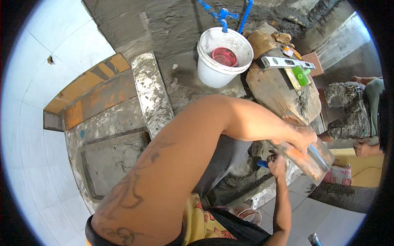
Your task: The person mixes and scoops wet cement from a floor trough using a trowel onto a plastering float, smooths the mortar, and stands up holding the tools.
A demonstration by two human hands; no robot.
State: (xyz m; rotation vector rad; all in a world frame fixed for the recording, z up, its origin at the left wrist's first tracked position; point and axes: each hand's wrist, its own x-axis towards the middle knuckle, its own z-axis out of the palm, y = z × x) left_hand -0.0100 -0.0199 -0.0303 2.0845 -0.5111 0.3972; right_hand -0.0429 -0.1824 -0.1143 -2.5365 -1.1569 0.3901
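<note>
My left arm reaches across the view to the right. My left hand is closed on a flat rectangular plastering trowel, its metal plate smeared with mortar and crossed by a blue strip. Just below and nearer, my right hand is wrapped round a short blue handle. What that handle belongs to is hidden by the hand and the dark mortar around it. Beyond my left forearm, a mortar-caked board carries a spirit level and a green plastic float.
A white bucket with a red tub inside stands under a blue tap. At left, a sunken mortar basin lies beside white wall tiles. Another person in mud-caked shorts is at the right, near a yellow surface.
</note>
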